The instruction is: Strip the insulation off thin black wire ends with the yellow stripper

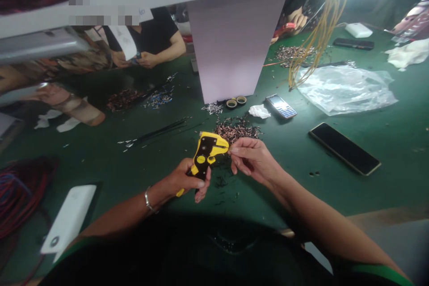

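Note:
My left hand [191, 178] is wrapped round the handles of a yellow and black wire stripper [205, 154], whose jaws point to the right. At the tip of the jaws, my right hand [253, 158] has its thumb and forefinger pinched together; whatever is between them is too small to make out. Just behind both hands lies a pile of short dark pieces with copper-coloured ends [236, 129]. A few black scraps [220, 182] are scattered on the green table below the stripper.
Rightward lie a dark smartphone [344, 148], a keypad phone [281, 107] and a clear plastic bag [345, 89]. Black wires [157, 131] and a white power bank [69, 221] are on the left. A pale upright panel [237, 40] stands ahead, with other people working beyond it.

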Demonstrator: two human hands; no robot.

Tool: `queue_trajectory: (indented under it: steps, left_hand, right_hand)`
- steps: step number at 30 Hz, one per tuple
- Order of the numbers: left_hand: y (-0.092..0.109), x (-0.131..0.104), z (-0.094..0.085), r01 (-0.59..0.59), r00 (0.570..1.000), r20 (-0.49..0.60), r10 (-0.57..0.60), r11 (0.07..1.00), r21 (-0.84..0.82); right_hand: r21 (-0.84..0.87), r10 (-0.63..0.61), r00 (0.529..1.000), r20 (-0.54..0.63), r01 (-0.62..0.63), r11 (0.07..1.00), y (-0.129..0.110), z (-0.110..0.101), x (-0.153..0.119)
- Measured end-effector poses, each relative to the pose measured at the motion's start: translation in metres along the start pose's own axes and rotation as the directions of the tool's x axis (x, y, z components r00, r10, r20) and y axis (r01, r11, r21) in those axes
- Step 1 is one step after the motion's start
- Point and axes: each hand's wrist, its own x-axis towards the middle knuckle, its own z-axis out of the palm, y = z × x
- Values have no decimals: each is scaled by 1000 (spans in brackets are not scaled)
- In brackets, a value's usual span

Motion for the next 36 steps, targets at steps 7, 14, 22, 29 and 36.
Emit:
queue_trajectory:
  steps: [7, 14, 22, 29, 36]
  left_hand:
    - [2, -1, 0, 8, 993, -118, -3, 999, 37]
    - [9, 4, -5, -67, 997, -42, 68, 997, 33]
    - [17, 6, -8, -142, 986, -82, 145, 989, 44]
    - [15, 10, -8, -222, 953, -181, 243, 966, 129]
    - [10, 11, -6, -213, 915, -281, 288, 939, 269]
  right_hand:
    - [-33, -4, 1000, -23, 3, 999, 2, -4, 2]
    - [-42, -57, 998, -32, 56, 998, 3, -6, 4]
    - [-108, -87, 992, -86, 77, 991, 4, -4, 2]
    - [-348, -108, 989, -102, 66, 935, 16, -7, 0]
    - [-645, -187, 982, -21, 130, 753, 27, 3, -6]
